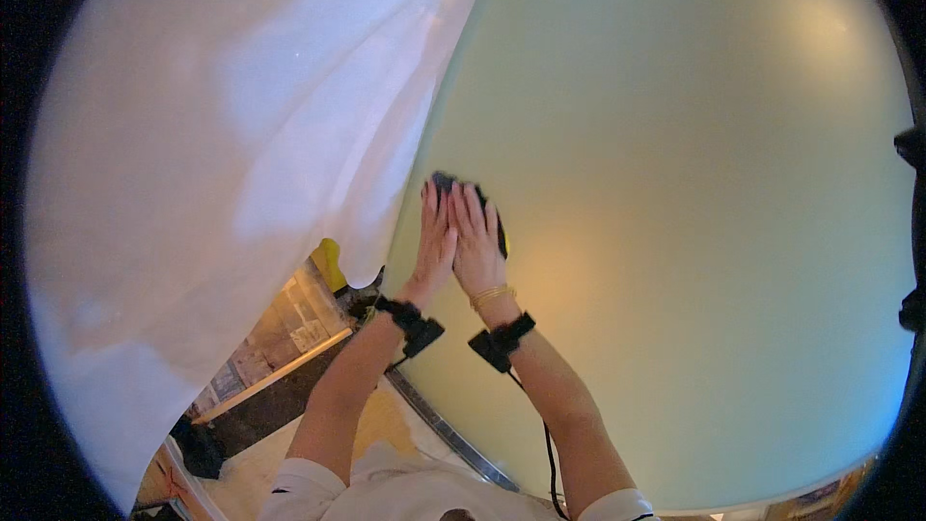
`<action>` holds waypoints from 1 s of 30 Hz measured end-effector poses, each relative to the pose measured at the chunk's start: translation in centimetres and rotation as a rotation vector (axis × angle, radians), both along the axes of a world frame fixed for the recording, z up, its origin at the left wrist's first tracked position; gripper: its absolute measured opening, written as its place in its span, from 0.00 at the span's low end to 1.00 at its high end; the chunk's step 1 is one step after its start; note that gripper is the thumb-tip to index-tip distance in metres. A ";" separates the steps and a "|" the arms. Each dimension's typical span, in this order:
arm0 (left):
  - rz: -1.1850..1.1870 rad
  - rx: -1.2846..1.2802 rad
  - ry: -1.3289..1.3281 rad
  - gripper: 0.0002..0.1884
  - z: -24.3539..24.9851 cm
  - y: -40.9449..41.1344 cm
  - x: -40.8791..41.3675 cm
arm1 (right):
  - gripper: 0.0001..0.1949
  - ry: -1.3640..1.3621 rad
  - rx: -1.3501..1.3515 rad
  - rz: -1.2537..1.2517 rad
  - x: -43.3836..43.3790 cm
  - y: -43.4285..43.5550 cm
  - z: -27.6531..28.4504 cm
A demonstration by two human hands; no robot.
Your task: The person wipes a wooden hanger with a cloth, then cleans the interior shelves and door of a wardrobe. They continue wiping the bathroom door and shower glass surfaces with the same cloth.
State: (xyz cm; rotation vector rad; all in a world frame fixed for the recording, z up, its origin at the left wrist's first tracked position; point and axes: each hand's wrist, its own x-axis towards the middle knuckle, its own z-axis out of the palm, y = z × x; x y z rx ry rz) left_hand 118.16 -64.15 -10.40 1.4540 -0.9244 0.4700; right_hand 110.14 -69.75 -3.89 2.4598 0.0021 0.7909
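Both my hands press side by side on a dark object with a yellow edge [503, 231], mostly hidden under my palms and fingers, so its kind cannot be told. It rests on a large, smooth, pale green surface [651, 195]. My left hand [434, 239] lies with its fingers flat over the object's left part. Touching it, my right hand [475, 235] covers the right part. Black devices are strapped to both wrists, and a black cable runs from the right one. Thin gold-coloured bangles circle my right wrist. White sheer fabric [217, 123] hangs along the surface's left edge.
A dark metallic rim [456, 438] borders the green surface near my body. Below the fabric at the lower left are a yellow object [330, 264], a patterned floor or panel [282, 325] with a light strip, and a dark bundle [199, 445]. Dark fittings stand at the far right edge.
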 end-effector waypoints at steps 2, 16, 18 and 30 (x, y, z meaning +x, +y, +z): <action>0.004 -0.019 -0.023 0.39 4.7 1.3 1.7 | 0.29 -0.105 -0.029 0.009 1.4 1.1 3.9; -0.058 0.100 -0.010 0.39 -6.0 -0.3 -10.5 | 0.26 0.095 0.176 0.008 -11.1 -0.4 -6.7; -0.052 0.092 -0.127 0.38 -4.0 -0.6 -13.1 | 0.25 0.023 0.190 -0.025 -14.1 -1.1 -6.4; -0.205 0.039 -0.757 0.33 13.3 -5.7 -23.2 | 0.24 -0.835 0.132 -0.376 -24.6 -4.3 4.4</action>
